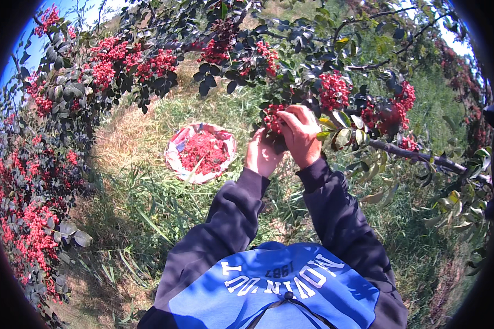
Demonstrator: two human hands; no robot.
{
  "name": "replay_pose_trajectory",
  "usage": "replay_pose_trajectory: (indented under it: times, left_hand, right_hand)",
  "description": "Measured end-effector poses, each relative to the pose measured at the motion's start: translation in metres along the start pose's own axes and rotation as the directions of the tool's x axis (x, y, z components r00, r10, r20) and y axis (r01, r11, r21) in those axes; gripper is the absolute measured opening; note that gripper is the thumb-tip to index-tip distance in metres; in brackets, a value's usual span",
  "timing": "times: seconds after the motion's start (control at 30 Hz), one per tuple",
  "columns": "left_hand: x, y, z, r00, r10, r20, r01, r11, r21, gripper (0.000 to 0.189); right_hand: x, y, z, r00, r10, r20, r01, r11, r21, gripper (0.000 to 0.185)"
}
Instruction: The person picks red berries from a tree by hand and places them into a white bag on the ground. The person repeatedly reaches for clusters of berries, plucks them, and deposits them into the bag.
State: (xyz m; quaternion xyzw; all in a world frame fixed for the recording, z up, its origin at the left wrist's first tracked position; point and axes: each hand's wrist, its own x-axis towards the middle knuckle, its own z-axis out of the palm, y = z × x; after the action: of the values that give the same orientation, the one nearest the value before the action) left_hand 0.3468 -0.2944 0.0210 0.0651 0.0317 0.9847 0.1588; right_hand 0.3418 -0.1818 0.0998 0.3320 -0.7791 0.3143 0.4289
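Both my hands are raised at a leafy branch with clusters of small red berries. My right hand [301, 133] has its thumb and fingertips on the right side of a red berry cluster [273, 117]. Just below and left of that cluster is my left hand [263, 155], partly in shade; its fingertips are among dark leaves, and what lies inside its fingers is hidden. Another full cluster [334, 90] hangs just above and right of my right hand. On the grass to the left stands an open bag [173, 161] holding many picked red berries.
A thick bare branch [432, 159] slopes down to the right from beside my right hand. More berry clusters [105, 61] hang at the upper left. A dense berry-laden bush [35, 230] fills the left edge. Grass [148, 205] covers the ground.
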Motion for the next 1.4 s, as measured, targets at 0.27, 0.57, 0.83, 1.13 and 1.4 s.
replay_pose_trajectory:
  times: [0.27,0.57,0.83,1.13,1.4]
  left_hand:
    - [0.005,-0.017,0.01,0.978,0.094,-0.187,-0.099,0.995,-0.016,0.033]
    - [-0.004,-0.014,0.021,0.993,0.079,-0.083,-0.082,0.996,-0.032,0.036]
    - [-0.006,-0.009,0.017,0.983,0.076,-0.166,-0.08,0.997,-0.018,0.034]
    - [0.002,-0.006,-0.01,0.991,0.087,-0.103,-0.084,0.996,0.034,0.037]
    - [-0.028,-0.01,0.014,0.977,0.075,-0.199,-0.083,0.996,-0.03,0.032]
  right_hand:
    - [0.015,0.026,0.014,0.985,0.169,-0.043,-0.172,0.979,-0.113,0.013]
    - [-0.005,-0.003,-0.009,0.947,0.232,0.221,-0.296,0.898,0.325,0.046]
    - [-0.002,0.002,0.009,0.989,0.148,0.011,-0.149,0.981,0.127,0.016]
    - [0.002,0.023,0.024,0.916,0.392,-0.081,-0.394,0.919,-0.008,0.011]
    - [-0.027,-0.017,-0.001,0.881,0.458,0.118,-0.442,0.708,0.55,0.021]
